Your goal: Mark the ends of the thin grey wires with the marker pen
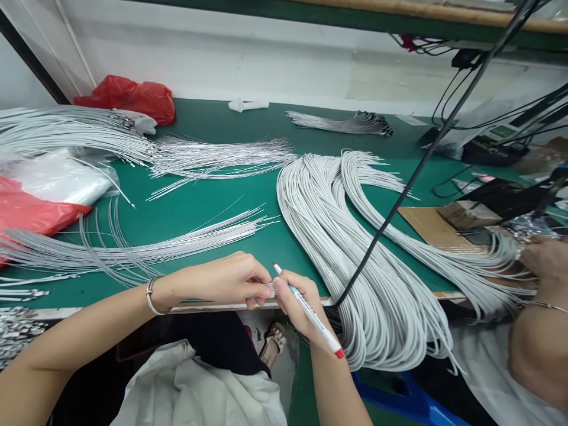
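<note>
Near the table's front edge my left hand (242, 281) is closed, its fingertips pinching a small pale piece (270, 286) too small to make out. Close beside it on the right, my right hand (296, 299) is closed around a white marker (314, 316) with a red end, its reddish tip pointing up and left. The fingertips of both hands nearly meet at the small piece. Behind my left hand lies a bundle of thin grey wires (195, 242). A thick bundle of grey cables (328, 236) hangs over the edge to the right of my right hand.
More cable bundles lie at the back left (66, 130) and back middle (222, 157). Red bags (128, 97) stand at the left. A black cord (412, 177) slants down across the view. At the right, another person's hand (545, 257) touches cables near cardboard (432, 228).
</note>
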Demonstrator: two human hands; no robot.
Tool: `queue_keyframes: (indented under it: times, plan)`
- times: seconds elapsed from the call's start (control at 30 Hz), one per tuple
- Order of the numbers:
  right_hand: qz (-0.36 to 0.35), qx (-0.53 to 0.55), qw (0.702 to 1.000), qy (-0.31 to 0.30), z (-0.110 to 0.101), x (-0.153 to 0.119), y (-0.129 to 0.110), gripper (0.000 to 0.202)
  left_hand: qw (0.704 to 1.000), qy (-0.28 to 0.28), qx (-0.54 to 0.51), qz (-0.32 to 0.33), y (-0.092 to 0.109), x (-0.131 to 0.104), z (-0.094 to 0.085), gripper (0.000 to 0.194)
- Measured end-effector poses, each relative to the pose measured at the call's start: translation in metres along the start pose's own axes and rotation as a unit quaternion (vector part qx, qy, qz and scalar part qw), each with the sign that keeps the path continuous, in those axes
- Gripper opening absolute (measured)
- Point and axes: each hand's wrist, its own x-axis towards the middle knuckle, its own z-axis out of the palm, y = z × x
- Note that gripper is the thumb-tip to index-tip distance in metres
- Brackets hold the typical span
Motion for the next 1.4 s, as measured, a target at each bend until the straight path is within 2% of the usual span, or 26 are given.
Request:
queue_keyframes:
  times: [0.13,0.27,0.33,0.43,0.5,0.7,0.87,1.1,1.4]
  plan:
    - [-0.008,0.009,1.0,0.016,0.004,-0.001,0.0,0.045,0.998,0.011,0.059,0.013,0.006,-0.001,0.001,0.03]
    - [-0.014,-0.035,0.999,0.035,0.003,-0.001,0.001,0.042,0.995,0.043,0.087,0.014,0.007,0.0,0.002,0.027]
    - [-0.026,-0.052,0.995,0.082,0.003,-0.003,0.005,0.039,0.997,0.043,0.058,0.01,0.005,0.002,0.001,0.025]
    - [-0.051,-0.045,0.978,0.197,0.006,-0.008,0.013,0.027,0.999,0.04,-0.021,-0.003,0.0,0.004,-0.004,0.024]
    - [-0.084,-0.059,0.964,0.246,0.011,-0.012,0.018,0.029,0.998,0.035,-0.058,-0.013,-0.002,0.005,-0.008,0.025]
    - [-0.171,-0.128,0.942,0.259,0.03,-0.012,0.019,0.046,0.996,0.03,-0.087,-0.02,-0.002,0.008,-0.012,0.026]
    - [-0.15,-0.163,0.931,0.29,0.036,-0.009,0.017,0.046,0.994,0.039,-0.096,-0.025,-0.001,0.012,-0.01,0.026]
    - [-0.157,-0.148,0.937,0.274,0.038,-0.012,0.021,0.051,0.993,0.029,-0.118,-0.006,-0.001,0.015,-0.009,0.023]
    - [-0.152,-0.153,0.931,0.295,0.047,-0.015,0.022,0.053,0.993,0.026,-0.116,0.001,-0.003,0.015,-0.008,0.021]
